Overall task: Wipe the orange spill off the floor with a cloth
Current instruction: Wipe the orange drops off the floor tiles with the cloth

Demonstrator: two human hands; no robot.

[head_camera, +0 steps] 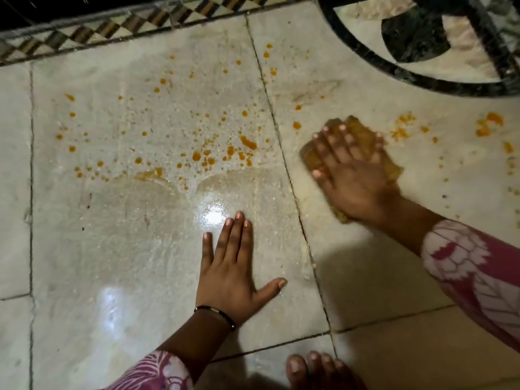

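Orange droplets and smears of the spill are lying scattered across the pale marble floor, thickest on the large tile in the middle of the view, with a further patch of orange flecks sitting far off to the right. Nearer the person, the same tile is showing a wet, glossy sheen that is catching a bright reflection.

The right hand is pressing down flat on the cloth, fingers spread and straight, not curled round it. The cloth is a crumpled, yellow-brown stained rag lying on the tile to the right of the grout line, between the main spatter and the far-right flecks; its edges are blurred.

The left hand is resting palm-down on the wet tile, fingers together and extended, thumb splayed out to the right, holding nothing. A thin dark bracelet is circling its wrist. Both forearms are wearing pink sleeves printed with white petals.

Bare toes are showing at the bottom edge. A checkered border strip is running along the top, and a dark curved inlay is filling the upper right corner.
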